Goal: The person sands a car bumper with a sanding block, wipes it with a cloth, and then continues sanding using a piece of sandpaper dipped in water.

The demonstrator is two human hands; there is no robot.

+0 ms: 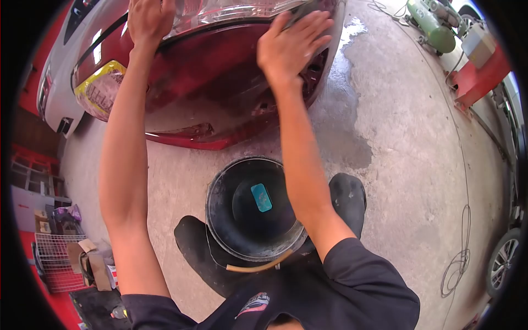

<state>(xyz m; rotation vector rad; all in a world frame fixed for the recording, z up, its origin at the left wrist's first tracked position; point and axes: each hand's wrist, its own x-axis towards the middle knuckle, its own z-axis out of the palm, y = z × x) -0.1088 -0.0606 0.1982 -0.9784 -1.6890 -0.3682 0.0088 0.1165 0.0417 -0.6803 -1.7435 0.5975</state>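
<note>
From where I stand, the red car panel (198,82) stretches crosswise beyond the bucket (220,190). Of 2 hands, the right hand (286,52), flat with fingers straight, is nearer its right end; the left hand's (149,19) grip I can't tell.

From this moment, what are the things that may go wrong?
The wet floor beside the red car panel could make a foot slip. The black bucket stands between the legs and might get knocked. The right hand is near openings in the panel, whose edges may scratch it.
</note>
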